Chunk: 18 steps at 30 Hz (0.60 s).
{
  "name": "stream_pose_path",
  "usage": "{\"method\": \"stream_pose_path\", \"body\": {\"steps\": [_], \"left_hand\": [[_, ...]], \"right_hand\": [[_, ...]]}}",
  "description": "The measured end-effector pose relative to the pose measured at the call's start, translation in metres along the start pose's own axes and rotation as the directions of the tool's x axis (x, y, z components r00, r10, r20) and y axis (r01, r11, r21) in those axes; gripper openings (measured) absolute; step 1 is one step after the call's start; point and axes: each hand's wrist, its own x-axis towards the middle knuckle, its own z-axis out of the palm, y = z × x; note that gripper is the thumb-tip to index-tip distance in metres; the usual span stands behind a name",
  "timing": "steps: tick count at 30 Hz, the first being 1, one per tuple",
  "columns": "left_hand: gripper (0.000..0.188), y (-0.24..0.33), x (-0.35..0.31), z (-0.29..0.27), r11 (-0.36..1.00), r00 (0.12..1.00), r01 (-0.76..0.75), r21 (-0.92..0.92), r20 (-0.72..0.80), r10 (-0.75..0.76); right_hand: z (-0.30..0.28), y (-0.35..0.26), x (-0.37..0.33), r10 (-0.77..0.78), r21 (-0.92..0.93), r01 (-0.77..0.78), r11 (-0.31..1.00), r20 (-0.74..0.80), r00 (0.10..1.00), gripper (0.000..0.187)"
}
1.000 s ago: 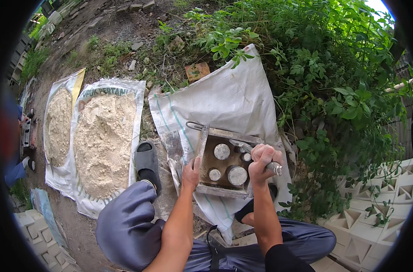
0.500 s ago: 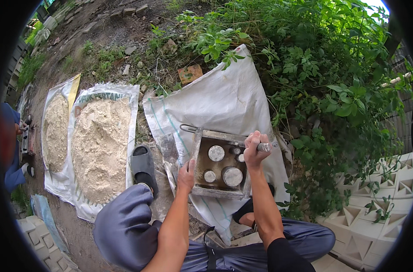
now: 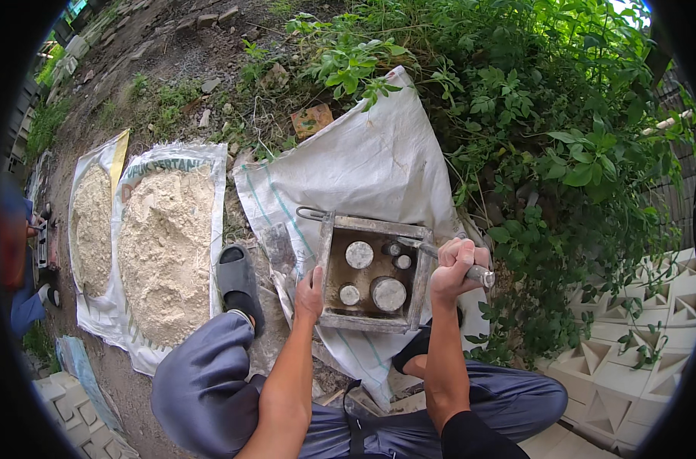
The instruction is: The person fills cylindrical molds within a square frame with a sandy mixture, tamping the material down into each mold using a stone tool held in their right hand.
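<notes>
A square, dusty box-shaped mould stands on a white woven sack before me. Several round, grey-white cylinders of different sizes stand inside, a big one near the front right. My left hand grips the mould's left wall. In my right hand is a tool with a round grey handle; its narrow, flat-looking metal end reaches over the mould's right wall by the small cylinders. My fist hides the middle of the tool, and I cannot make out its kind. A bent metal loop sticks out at the far-left corner.
Two opened sacks of pale powder lie to the left. Beside them is a grey sandal on my foot. Green plants crowd the right. Patterned cream blocks are stacked at lower right. Another person is partly visible at far left.
My right hand has moved right and slightly nearer, off the mould's right wall. The tool's metal end now shows over the wall. My left hand remains at the left wall.
</notes>
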Motion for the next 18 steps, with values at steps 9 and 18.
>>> {"method": "stream_pose_path", "body": {"steps": [9, 18], "left_hand": [[0.056, 0.001, -0.003, -0.001, 1.000, 1.000, 0.005, -0.001, -0.021, -0.005], [0.058, -0.004, -0.003, 0.000, 1.000, 1.000, -0.019, -0.009, -0.018, 0.019]], "right_hand": [[0.005, -0.013, 0.023, 0.205, 0.122, -0.200, 0.972, -0.030, 0.978, 0.035], [0.009, -0.133, -0.003, 0.202, -0.008, -0.203, 0.979, -0.079, 0.976, 0.036]]}}
